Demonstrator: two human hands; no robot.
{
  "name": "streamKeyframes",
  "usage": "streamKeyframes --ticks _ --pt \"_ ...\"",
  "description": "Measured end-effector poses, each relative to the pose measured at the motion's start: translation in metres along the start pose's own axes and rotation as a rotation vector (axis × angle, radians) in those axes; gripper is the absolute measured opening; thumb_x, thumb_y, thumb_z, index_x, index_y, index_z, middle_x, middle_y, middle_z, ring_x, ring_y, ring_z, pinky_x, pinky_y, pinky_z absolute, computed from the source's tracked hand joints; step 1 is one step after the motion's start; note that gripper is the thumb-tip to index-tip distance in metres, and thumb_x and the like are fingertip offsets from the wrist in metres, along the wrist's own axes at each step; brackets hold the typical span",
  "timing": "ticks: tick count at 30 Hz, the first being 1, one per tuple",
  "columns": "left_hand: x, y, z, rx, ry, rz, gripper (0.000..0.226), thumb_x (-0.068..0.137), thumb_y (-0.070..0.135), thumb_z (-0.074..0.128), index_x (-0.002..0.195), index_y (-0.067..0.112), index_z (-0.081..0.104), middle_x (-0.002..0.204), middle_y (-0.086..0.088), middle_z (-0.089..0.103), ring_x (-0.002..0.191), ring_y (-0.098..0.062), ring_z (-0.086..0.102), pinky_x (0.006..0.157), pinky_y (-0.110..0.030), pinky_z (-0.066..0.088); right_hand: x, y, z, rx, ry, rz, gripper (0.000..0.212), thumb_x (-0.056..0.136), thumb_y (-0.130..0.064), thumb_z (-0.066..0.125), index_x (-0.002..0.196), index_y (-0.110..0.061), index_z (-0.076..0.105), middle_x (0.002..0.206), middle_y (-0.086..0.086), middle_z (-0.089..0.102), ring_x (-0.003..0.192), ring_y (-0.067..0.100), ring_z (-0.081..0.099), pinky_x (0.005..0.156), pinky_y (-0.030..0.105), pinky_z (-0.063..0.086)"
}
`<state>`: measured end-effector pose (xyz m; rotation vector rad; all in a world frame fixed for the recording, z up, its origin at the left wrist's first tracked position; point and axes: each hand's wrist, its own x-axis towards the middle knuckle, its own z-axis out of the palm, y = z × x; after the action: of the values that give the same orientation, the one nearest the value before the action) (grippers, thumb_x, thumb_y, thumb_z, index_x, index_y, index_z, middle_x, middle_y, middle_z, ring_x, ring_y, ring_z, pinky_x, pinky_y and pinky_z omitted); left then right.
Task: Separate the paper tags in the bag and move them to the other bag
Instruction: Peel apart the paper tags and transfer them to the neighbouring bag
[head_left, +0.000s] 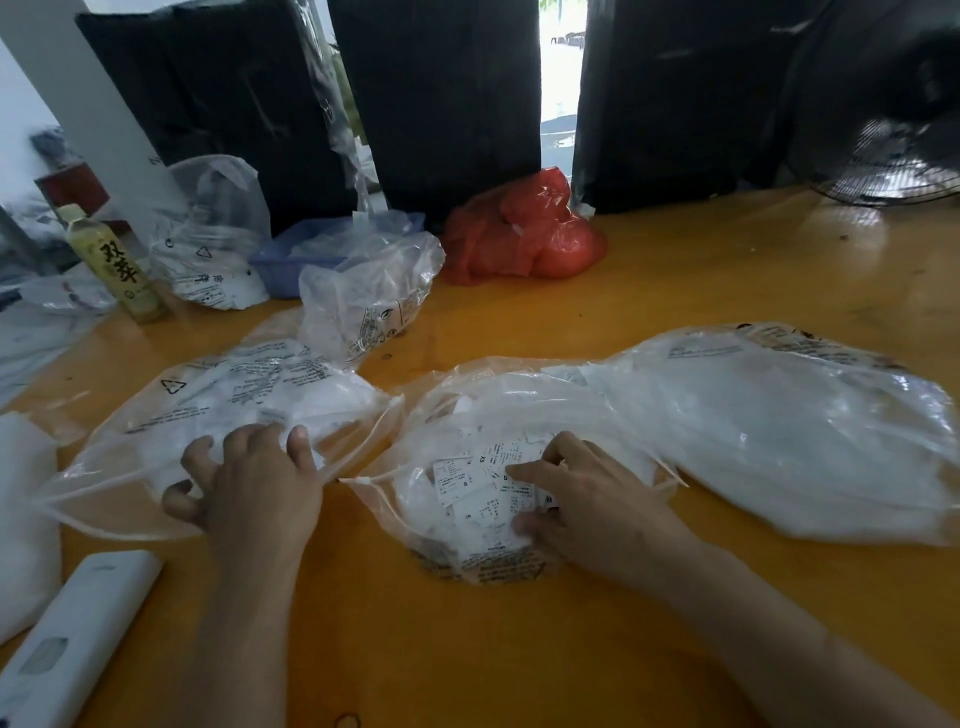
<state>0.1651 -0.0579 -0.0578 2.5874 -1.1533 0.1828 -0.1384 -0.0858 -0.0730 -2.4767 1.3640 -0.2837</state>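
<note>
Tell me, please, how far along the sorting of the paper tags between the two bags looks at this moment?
Done: the left clear bag already holds white paper.
In hand: the right hand is inside the open middle bag, fingers on the paper tags; the left hand presses on the left bag's mouth.
Left: many tags remain in the middle bag, so the job looks unfinished.

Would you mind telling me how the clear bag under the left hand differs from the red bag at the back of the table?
The clear bag is see-through, with black print and white contents showing; the red bag is tinted red, its contents unclear. The clear bag lies near and flat with the left hand on its open mouth; the red bag sits bunched and untouched by the dark panels. Both are thin plastic on the orange table.
</note>
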Motion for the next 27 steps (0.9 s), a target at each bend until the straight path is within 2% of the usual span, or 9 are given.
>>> streamKeyframes --ticks 3,5,8,11,13,17,21,25,27 --pt "-0.002 0.006 0.004 -0.004 0.079 0.118 0.048 0.11 0.038 0.032 0.107 0.016 0.075 0.099 -0.003 0.064 0.12 -0.031 0.045 0.095 -0.052 0.033 0.002 0.004 0.002 0.041 0.011 -0.02 0.052 0.098 -0.059 0.054 0.148 -0.043 0.045 0.129 -0.012 0.045 0.122 0.011 0.048 0.1 0.034 0.046" --pt "-0.006 0.01 0.006 0.013 0.082 0.182 0.052 0.11 0.037 0.032 0.1 0.011 0.076 0.083 -0.005 0.061 0.095 -0.025 0.046 0.085 -0.046 0.036 0.003 0.007 0.004 0.061 0.009 -0.015 0.05 0.099 -0.057 0.054 0.147 -0.043 0.046 0.129 -0.012 0.046 0.117 0.011 0.051 0.096 0.027 0.045" --pt "-0.007 0.012 0.01 0.108 -0.023 0.182 0.055 0.11 0.042 0.027 0.118 0.017 0.075 0.111 -0.006 0.073 0.111 -0.026 0.052 0.096 -0.048 0.04 0.003 0.009 0.005 0.08 0.006 -0.007 0.049 0.1 -0.056 0.054 0.146 -0.042 0.047 0.128 -0.013 0.046 0.11 0.008 0.051 0.088 0.024 0.04" --pt "-0.003 0.007 0.011 0.141 -0.187 0.079 0.061 0.109 0.05 0.011 0.157 0.032 0.043 0.17 0.007 0.031 0.157 -0.029 0.01 0.12 -0.059 0.011 0.003 0.009 0.006 0.089 0.013 -0.002 0.047 0.101 -0.056 0.052 0.145 -0.042 0.048 0.127 -0.012 0.046 0.105 0.006 0.048 0.084 0.023 0.036" --pt "0.002 0.002 0.014 0.154 -0.224 0.02 0.064 0.107 0.055 0.006 0.166 0.032 0.018 0.177 0.008 0.003 0.161 -0.03 -0.009 0.123 -0.064 -0.005 0.003 0.01 0.008 0.092 0.012 -0.003 0.047 0.101 -0.055 0.052 0.145 -0.042 0.047 0.127 -0.011 0.046 0.101 0.006 0.046 0.085 0.023 0.038" --pt "0.009 -0.012 0.012 0.191 -0.18 -0.064 0.067 0.106 0.053 0.017 0.168 0.028 0.008 0.177 -0.001 -0.008 0.16 -0.04 -0.013 0.123 -0.067 -0.005 0.003 0.008 0.009 0.089 0.016 0.005 0.047 0.101 -0.055 0.052 0.146 -0.042 0.046 0.129 -0.011 0.047 0.104 0.01 0.052 0.084 0.022 0.039" --pt "0.002 -0.008 0.005 0.192 -0.069 -0.056 0.069 0.107 0.054 0.022 0.168 0.023 0.012 0.177 -0.006 0.002 0.16 -0.041 -0.005 0.123 -0.066 0.002 0.004 0.006 0.009 0.075 0.026 0.006 0.049 0.1 -0.052 0.056 0.147 -0.041 0.045 0.131 -0.011 0.049 0.112 0.013 0.057 0.085 0.024 0.043" --pt "-0.016 0.009 -0.003 0.021 0.155 0.091 0.052 0.106 0.046 0.045 0.143 0.014 0.062 0.151 -0.009 0.058 0.142 -0.036 0.031 0.102 -0.055 0.027 0.004 0.004 0.007 0.075 0.06 -0.011 0.031 0.102 -0.041 0.058 0.132 -0.037 0.062 0.117 -0.012 0.054 0.102 0.012 0.06 0.079 0.021 0.038" --pt "-0.023 0.016 -0.003 -0.042 0.214 0.158 0.049 0.105 0.044 0.051 0.142 0.014 0.063 0.154 -0.008 0.055 0.137 -0.035 0.034 0.097 -0.053 0.03 0.005 0.004 0.006 0.08 0.077 -0.001 0.026 0.102 -0.04 0.058 0.127 -0.037 0.065 0.11 -0.015 0.053 0.097 0.011 0.061 0.077 0.02 0.038"
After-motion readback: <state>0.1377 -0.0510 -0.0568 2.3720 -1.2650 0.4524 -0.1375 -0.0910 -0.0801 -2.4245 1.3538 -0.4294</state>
